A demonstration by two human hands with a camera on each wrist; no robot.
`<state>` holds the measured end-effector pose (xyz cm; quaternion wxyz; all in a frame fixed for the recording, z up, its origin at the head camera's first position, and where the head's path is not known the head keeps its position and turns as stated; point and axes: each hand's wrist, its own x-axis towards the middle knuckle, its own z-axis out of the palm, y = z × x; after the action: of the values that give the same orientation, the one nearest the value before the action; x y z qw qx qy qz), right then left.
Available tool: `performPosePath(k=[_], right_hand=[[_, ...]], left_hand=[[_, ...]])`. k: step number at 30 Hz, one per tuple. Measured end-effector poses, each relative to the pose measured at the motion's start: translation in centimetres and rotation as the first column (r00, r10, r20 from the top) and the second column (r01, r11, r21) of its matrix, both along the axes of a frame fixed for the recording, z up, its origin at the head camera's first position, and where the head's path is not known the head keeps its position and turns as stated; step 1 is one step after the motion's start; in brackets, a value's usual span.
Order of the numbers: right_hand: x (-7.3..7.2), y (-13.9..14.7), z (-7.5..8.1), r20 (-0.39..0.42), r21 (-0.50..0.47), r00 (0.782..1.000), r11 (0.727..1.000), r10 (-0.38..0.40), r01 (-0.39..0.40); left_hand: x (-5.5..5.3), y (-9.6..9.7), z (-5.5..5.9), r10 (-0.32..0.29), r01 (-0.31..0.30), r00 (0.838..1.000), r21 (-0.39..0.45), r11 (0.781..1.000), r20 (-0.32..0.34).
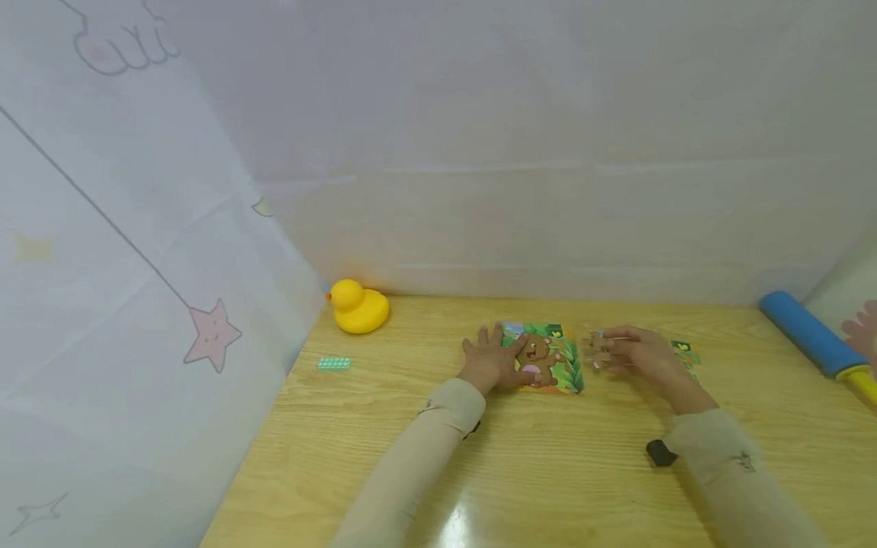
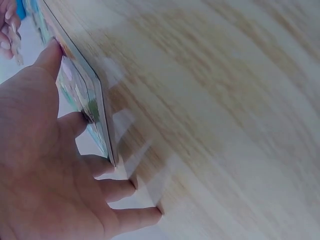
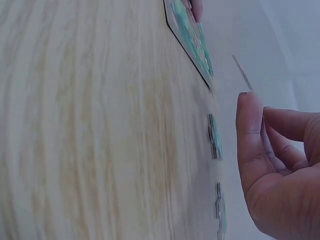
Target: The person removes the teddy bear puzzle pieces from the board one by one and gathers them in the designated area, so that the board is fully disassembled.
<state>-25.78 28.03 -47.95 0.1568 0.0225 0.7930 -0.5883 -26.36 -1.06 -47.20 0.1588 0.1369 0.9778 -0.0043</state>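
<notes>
A jigsaw puzzle board (image 1: 551,358) with a brown bear among green leaves lies flat on the wooden table. My left hand (image 1: 492,364) rests at its left side with fingers spread; in the left wrist view the thumb (image 2: 50,57) touches the picture, and other fingertips reach the board's edge and the table. Right of the board, my right hand (image 1: 647,359) pinches a brown puzzle piece (image 1: 597,352) between thumb and fingers. From the right wrist this piece (image 3: 242,72) appears edge-on, raised above the table.
Loose puzzle pieces (image 3: 215,137) lie on the table below the right hand; a green one (image 1: 685,350) shows beyond it. A yellow rubber duck (image 1: 359,308) and a small teal dotted strip (image 1: 334,364) are at left. A blue foam cylinder with yellow handle (image 1: 811,335) lies at right.
</notes>
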Motion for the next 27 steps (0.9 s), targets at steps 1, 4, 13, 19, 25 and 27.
performPosePath(k=[1, 4, 13, 19, 25, 27], right_hand=[[0.0, 0.2, 0.0, -0.001, -0.007, 1.000, 1.000, -0.005, 0.005], [0.2, 0.8, 0.0, -0.006, -0.020, 1.000, 1.000, 0.000, -0.001], [0.9, 2.7, -0.2, 0.009, -0.044, 1.000, 0.999, -0.009, 0.010], [1.3, 3.8, 0.0, 0.007, -0.036, 1.000, 0.999, -0.031, 0.031], [1.6, 4.8, 0.1, 0.000, 0.021, 1.000, 0.999, -0.026, 0.025], [1.6, 5.2, 0.0, -0.001, 0.032, 1.000, 0.999, -0.022, 0.022]], left_hand=[[0.0, 0.0, 0.0, 0.002, -0.002, 1.000, 0.000, 1.000, -0.003], [0.0, 0.1, 0.0, 0.008, -0.008, 1.000, -0.003, 1.000, -0.009], [-0.2, 0.5, -0.1, 0.008, -0.008, 1.000, -0.025, 1.000, -0.015], [-0.6, 0.6, -0.2, 0.007, -0.008, 1.000, -0.042, 0.999, -0.028], [-0.6, 0.6, -0.3, 0.001, -0.002, 1.000, -0.049, 0.999, -0.027], [-0.6, 0.6, -0.3, 0.001, -0.003, 1.000, -0.050, 0.999, -0.027]])
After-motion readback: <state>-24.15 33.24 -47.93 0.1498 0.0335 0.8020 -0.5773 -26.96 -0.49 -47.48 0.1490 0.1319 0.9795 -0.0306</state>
